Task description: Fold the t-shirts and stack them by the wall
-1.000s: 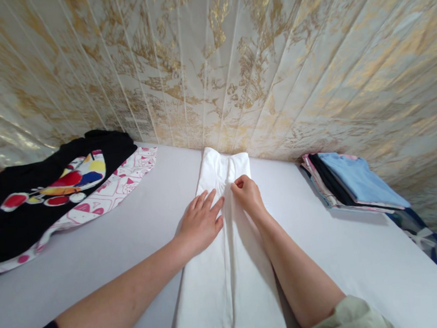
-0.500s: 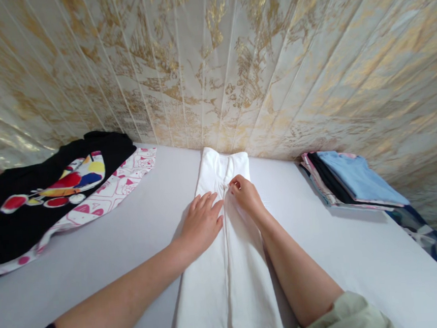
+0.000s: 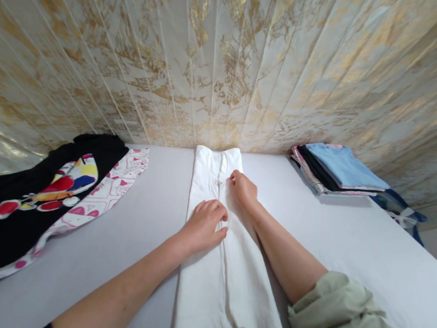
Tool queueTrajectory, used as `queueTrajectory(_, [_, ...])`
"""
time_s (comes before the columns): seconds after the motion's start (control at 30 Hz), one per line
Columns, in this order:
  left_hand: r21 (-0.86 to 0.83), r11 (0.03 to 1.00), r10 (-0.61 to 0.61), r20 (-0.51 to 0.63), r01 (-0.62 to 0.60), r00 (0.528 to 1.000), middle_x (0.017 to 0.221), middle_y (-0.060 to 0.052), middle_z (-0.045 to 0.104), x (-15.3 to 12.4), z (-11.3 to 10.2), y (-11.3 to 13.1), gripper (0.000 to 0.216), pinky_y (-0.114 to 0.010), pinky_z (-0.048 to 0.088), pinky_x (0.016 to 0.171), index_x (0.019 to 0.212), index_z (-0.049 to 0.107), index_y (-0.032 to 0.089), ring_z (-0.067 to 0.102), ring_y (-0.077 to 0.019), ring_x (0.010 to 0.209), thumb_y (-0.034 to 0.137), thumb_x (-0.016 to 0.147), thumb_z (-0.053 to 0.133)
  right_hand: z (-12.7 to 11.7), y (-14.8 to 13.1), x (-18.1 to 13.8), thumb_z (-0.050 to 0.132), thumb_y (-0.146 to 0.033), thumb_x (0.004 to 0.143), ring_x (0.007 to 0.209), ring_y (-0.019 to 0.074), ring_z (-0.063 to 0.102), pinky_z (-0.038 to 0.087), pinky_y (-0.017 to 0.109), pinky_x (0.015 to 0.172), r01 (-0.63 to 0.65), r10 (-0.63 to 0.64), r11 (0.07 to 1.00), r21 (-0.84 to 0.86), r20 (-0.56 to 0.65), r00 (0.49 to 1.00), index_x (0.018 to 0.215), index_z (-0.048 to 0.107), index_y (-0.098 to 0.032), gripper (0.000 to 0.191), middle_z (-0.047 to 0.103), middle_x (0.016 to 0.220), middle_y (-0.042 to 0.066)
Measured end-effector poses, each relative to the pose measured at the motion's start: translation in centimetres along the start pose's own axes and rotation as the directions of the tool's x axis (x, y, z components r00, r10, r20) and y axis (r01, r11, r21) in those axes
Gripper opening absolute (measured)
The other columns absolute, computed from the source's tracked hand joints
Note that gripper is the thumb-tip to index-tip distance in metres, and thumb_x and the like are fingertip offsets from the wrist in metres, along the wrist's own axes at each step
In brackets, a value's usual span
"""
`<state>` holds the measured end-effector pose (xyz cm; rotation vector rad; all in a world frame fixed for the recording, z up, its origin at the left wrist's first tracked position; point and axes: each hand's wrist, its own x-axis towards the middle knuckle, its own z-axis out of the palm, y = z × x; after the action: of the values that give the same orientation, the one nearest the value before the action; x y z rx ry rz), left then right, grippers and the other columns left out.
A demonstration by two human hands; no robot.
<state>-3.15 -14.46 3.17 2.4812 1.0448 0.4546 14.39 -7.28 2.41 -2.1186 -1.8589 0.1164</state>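
Note:
A white garment [image 3: 211, 297] lies lengthwise before me, folded into a long narrow shape with a raised seam along its middle. It looks like trousers, but I cannot be sure. My left hand [image 3: 206, 223] rests on its left half, fingers loosely curved and thumb apart, holding nothing. Farther up, my right hand [image 3: 244, 188] is on the right half near the narrow far end. Its fingers are curled with thumb and forefinger together at the cloth. The fingertips' hold is partly hidden.
A white-covered table [image 3: 304, 228] carries everything, with a gold-patterned curtain [image 3: 203, 73] behind it. At left lies a black printed garment [image 3: 28, 221] over pink-and-white cloth [image 3: 106, 197]. A folded clothes stack [image 3: 341, 166] is at right, with dark blue cloth [image 3: 398, 209] by the edge.
My left hand has slid nearer along the white garment. My right hand has shifted off the middle seam onto the right half. The view has moved slightly, showing the garment's near hem.

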Motion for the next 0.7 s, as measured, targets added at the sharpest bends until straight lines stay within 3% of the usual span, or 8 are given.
queueTrajectory(0.17, [-0.002,0.999,0.032,0.059,-0.032,0.998,0.094,-0.002,0.057,0.0,-0.4,0.3,0.006,-0.037,0.041,0.093,0.081,0.061,0.022,0.055,-0.0209,0.097,0.021,0.081,0.055,-1.7,-0.1,-3.5,0.046,-0.024,0.093,0.095,0.0204,0.06,0.043,0.029,0.075,0.149,-0.143,0.987,-0.06,0.081,0.986,0.118,0.057,-0.021,0.027,0.062,0.113,0.01])
queueTrajectory(0.3, [0.021,0.999,0.03,0.056,-0.031,0.998,0.093,-0.002,0.057,-0.1,-0.3,0.4,0.004,-0.037,0.041,0.092,0.079,0.061,0.021,0.056,-0.0205,0.096,0.022,0.081,0.058,-2.6,2.1,-8.2,0.053,-0.029,0.091,0.122,0.0253,0.049,0.038,0.039,0.1,0.349,-0.337,0.933,-0.087,0.132,0.932,0.132,0.052,-0.023,0.042,0.053,0.135,0.011])
queueTrajectory(0.37, [0.006,1.0,0.021,0.076,-0.021,0.997,0.096,-0.002,0.057,-0.2,-0.4,0.6,0.006,-0.038,0.04,0.094,0.077,0.062,0.021,0.055,-0.0212,0.1,0.026,0.08,0.06,-2.9,3.7,-9.9,0.048,-0.026,0.093,0.129,0.0251,0.043,0.033,0.043,0.106,0.324,-0.313,0.938,-0.125,0.101,0.944,0.137,0.048,-0.025,0.044,0.049,0.142,0.01])
queueTrajectory(0.5, [-0.022,1.0,-0.002,0.136,0.005,0.991,0.106,-0.002,0.058,-0.6,-0.9,1.3,0.008,-0.041,0.036,0.099,0.076,0.065,0.023,0.053,-0.0229,0.109,0.029,0.08,0.063,-4.0,5.5,-12.0,0.047,-0.023,0.093,0.13,0.026,0.044,0.035,0.044,0.105,0.256,-0.25,0.955,-0.151,0.059,0.967,0.137,0.049,-0.023,0.044,0.046,0.144,0.013])
queueTrajectory(0.63, [-0.023,0.998,0.054,0.207,-0.051,0.977,0.102,-0.002,0.062,-1.3,-1.6,2.6,0.012,-0.046,0.028,0.105,0.076,0.069,0.023,0.057,-0.0217,0.104,0.029,0.083,0.061,-4.9,5.3,-14.5,0.049,-0.021,0.091,0.127,0.0214,0.047,0.031,0.044,0.11,0.463,-0.457,0.887,-0.004,0.145,0.877,0.134,0.05,-0.026,0.043,0.05,0.141,0.009])
queueTrajectory(0.7, [-0.035,0.996,0.087,0.264,-0.081,0.961,0.094,-0.001,0.063,-1.6,-2.0,3.3,0.015,-0.048,0.024,0.108,0.074,0.07,0.023,0.059,-0.0194,0.097,0.029,0.085,0.06,-5.2,5.6,-15.7,0.048,-0.016,0.09,0.126,0.0198,0.048,0.03,0.044,0.111,0.497,-0.498,0.866,0.05,0.18,0.849,0.131,0.052,-0.027,0.043,0.053,0.137,0.008])
